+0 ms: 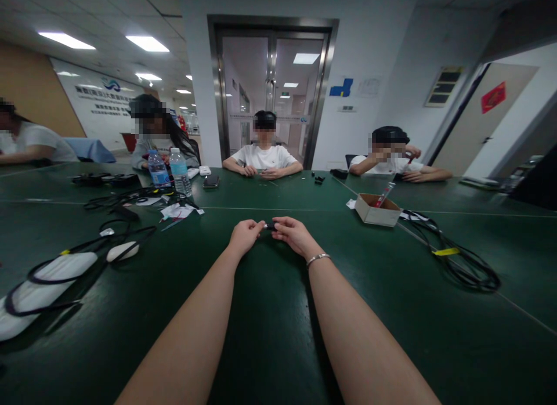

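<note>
Over the green table (pixel 274 312), both hands meet at a small black object with a silver end (pixel 270 225); its exact kind is too small to make out. My left hand (pixel 246 235) pinches the silver end between thumb and fingers. On the black end, my right hand (pixel 296 235) has its fingers closed, a silver bracelet (pixel 318 258) around that wrist. The fingertips hide part of the object.
A small cardboard box (pixel 376 213) and coiled black cable (pixel 467 266) lie to the right. Leftward are a white power strip (pixel 47 289), a white mouse (pixel 123 252), two water bottles (pixel 179 173), paper scraps (pixel 178 212) and cables. Several people sit across the table.
</note>
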Demonstrator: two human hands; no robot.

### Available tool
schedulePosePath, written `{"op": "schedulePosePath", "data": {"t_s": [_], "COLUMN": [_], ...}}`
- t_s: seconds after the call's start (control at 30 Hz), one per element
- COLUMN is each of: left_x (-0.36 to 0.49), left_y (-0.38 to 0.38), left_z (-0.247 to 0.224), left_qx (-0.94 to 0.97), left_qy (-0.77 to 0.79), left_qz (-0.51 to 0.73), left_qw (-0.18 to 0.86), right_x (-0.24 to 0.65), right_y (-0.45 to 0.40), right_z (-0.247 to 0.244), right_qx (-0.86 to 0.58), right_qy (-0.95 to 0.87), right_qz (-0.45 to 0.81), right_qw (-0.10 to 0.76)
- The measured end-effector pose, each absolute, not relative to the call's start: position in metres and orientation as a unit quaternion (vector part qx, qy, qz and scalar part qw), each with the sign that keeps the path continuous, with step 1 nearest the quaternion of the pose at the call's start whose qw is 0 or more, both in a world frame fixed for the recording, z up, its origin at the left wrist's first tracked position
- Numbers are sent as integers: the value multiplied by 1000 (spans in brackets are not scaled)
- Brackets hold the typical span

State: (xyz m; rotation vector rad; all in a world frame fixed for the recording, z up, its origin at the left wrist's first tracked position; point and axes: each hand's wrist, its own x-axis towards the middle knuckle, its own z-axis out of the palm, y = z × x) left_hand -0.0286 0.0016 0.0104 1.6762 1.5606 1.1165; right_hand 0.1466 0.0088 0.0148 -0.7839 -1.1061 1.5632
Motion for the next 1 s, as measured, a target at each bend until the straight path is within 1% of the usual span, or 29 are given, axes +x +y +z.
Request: {"op": "schedulePosePath", "data": {"t_s": [0.23,0.67,1.0], "left_x": [-30,-28,-29], "left_y": [6,-3,1], "left_z": [4,17,9], "left_qx": [631,625,639], "left_qy": [564,611,582], "left_qz": [429,402,414], "left_qw": [315,273,285], "right_x": [147,149,150], "right_y": [7,6,7], "right_z": [17,17,18], "right_qx": [-320,-304,-328], "right_qy": [-465,-489,-494], "right_qz": [656,668,663], "right_qw": [501,472,458]}}
